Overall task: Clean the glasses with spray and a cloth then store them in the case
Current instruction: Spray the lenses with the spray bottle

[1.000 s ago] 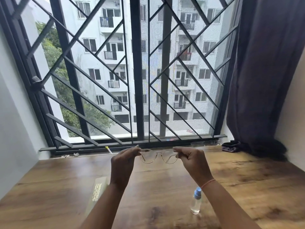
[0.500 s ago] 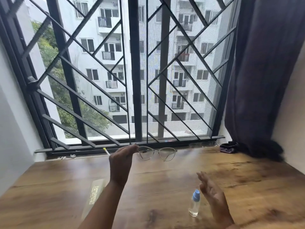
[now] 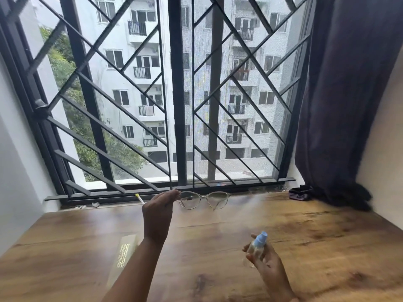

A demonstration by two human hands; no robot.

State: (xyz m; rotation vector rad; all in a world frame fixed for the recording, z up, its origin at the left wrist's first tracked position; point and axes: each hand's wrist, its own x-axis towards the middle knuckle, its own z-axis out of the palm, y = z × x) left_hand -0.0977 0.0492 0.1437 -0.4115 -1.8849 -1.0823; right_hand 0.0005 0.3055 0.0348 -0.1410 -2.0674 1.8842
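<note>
Head view: left hand [image 3: 158, 211] holds glasses [image 3: 204, 199]; right hand [image 3: 265, 261] grips spray bottle [image 3: 258, 244].

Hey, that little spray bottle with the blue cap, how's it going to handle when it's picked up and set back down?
The spray bottle in the right hand looks small and clear, so probably light. Its tall, narrow shape suggests it may tip if set down carelessly on the wooden table. Smooth plastic might feel slippery when wet.

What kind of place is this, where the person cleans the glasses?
Probably a room in an upper-floor flat, at a window. A wooden table stands against a window with a black metal grille, a dark curtain hangs at the right, and outside is a white apartment block with balconies.
</note>
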